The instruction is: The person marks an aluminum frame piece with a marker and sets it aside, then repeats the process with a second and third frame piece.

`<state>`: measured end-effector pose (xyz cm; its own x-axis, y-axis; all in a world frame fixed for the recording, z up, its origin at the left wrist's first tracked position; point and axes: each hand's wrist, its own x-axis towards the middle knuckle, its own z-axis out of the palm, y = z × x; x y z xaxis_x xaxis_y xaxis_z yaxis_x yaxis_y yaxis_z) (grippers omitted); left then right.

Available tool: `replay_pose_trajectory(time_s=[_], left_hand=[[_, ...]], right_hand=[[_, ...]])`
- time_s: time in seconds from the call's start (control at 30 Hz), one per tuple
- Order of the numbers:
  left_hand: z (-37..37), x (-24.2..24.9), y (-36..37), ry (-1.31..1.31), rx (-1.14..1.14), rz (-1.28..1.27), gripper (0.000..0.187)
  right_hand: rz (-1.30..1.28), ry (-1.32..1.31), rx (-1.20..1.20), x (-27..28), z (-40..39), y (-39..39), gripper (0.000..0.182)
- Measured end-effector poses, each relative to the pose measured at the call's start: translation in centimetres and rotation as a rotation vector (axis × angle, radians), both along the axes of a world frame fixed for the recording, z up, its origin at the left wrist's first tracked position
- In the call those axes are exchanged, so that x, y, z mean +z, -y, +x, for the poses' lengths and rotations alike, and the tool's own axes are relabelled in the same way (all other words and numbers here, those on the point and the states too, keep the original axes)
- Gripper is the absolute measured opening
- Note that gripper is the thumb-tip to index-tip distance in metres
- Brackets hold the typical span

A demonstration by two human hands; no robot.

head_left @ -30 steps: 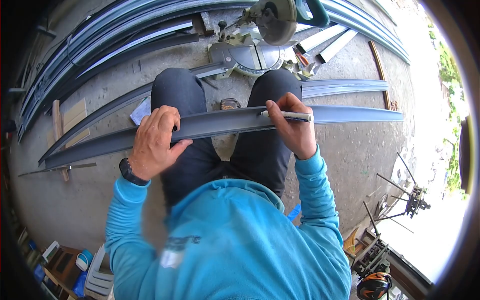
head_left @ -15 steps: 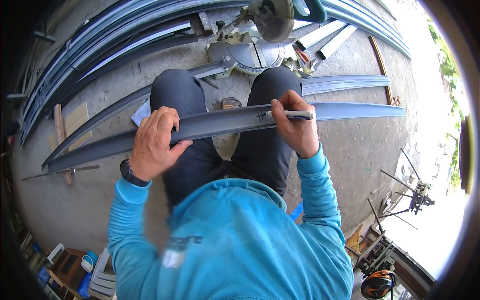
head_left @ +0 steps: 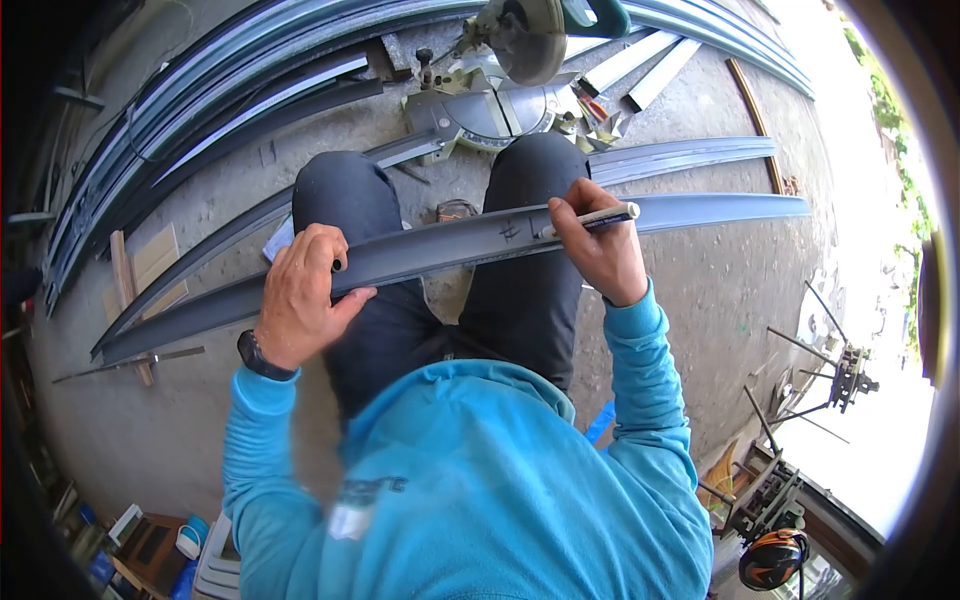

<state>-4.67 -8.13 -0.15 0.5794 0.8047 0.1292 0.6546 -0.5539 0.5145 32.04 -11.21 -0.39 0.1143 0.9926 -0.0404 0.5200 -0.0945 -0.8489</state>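
A long dark grey metal profile (head_left: 430, 250) lies across my knees, its length running left to right. My left hand (head_left: 303, 295) grips it, fingers over the far side and thumb along the near edge. A small black cap (head_left: 340, 265) sticks out between those fingers. Closed in a pinch, my right hand (head_left: 610, 255) holds a white marker pen (head_left: 607, 216) over the profile, its tip pointing left. Just left of the tip, a dark hash-like mark (head_left: 511, 233) shows on the grey surface.
A mitre saw (head_left: 490, 105) stands on the concrete floor beyond my knees. Long metal profiles (head_left: 250, 45) lie at the far left, with white lengths (head_left: 665, 72) right of the saw. Wooden pieces (head_left: 155, 262) are at the left, and an orange-black helmet (head_left: 772, 560) sits at lower right.
The marker has shifted right, away from the drawn mark, and its back end has tipped up. The left hand keeps its hold on the profile; the whole view has shifted slightly.
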Motion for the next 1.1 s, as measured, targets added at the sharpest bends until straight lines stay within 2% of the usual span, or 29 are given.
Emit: replay_pose_trajectory(time_s=[0.1, 0.2, 0.4, 0.43, 0.47, 0.6, 0.63, 0.73, 0.8, 0.87, 0.9, 1.0, 1.03, 1.07, 1.1], left_hand=[[0.1, 0.1, 0.1, 0.004, 0.001, -0.010, 0.058], [0.0, 0.0, 0.3, 0.008, 0.002, 0.003, 0.057], [1.9, 1.4, 1.3, 0.092, -0.095, 0.040, 0.053], [3.1, 1.8, 1.6, 0.089, -0.150, 0.047, 0.052], [4.3, 2.1, 1.9, 0.086, -0.200, 0.060, 0.051], [7.8, 1.5, 1.9, 0.113, -0.319, 0.054, 0.049], [8.4, 1.5, 1.7, 0.118, -0.334, 0.036, 0.049], [9.3, 1.9, 1.9, 0.089, -0.373, -0.006, 0.048], [9.8, 2.3, 2.2, 0.081, -0.390, -0.017, 0.047], [10.4, 2.0, 2.8, 0.291, -0.384, -0.134, 0.043], [10.6, 1.9, 3.0, 0.395, -0.383, -0.191, 0.041], [10.4, 1.5, 4.3, 0.558, -0.315, -0.440, 0.036], [9.8, 0.4, 4.7, 0.534, -0.306, -0.379, 0.034], [9.4, 0.3, 4.8, 0.533, -0.309, -0.355, 0.035], [9.1, 0.3, 5.0, 0.531, -0.312, -0.334, 0.036]], right_hand=[[0.087, -0.016, -0.083, 0.3, -0.7, -0.2, 0.029], [0.019, 0.041, -0.019, 0.3, -0.1, 0.2, 0.028], [0.120, -0.446, -0.149, 2.8, 0.4, 1.9, 0.026], [0.094, -0.465, -0.019, 3.1, 0.5, 2.8, 0.026], [0.086, -0.492, 0.091, 3.1, 0.1, 3.6, 0.031], [0.029, -0.726, 0.200, 3.4, -2.8, 6.3, 0.059], [0.033, -0.681, 0.211, 3.3, -2.9, 6.8, 0.064], [0.009, -0.666, 0.198, 3.2, -3.0, 7.4, 0.062], [-0.020, -0.702, 0.207, 2.8, -3.4, 7.7, 0.054], [-0.045, -0.725, 0.260, 2.4, -4.2, 8.0, 0.049], [-0.067, -0.904, 0.213, 2.1, -5.1, 8.6, 0.041], [-0.067, -0.909, 0.212, -0.2, -6.1, 10.0, 0.033], [-0.121, -1.029, 0.215, 0.0, -6.2, 10.6, 0.028], [-0.107, -0.999, 0.168, 0.5, -6.0, 11.1, 0.024], [-0.090, -0.840, 0.190, 0.7, -4.7, 11.6, 0.023]])
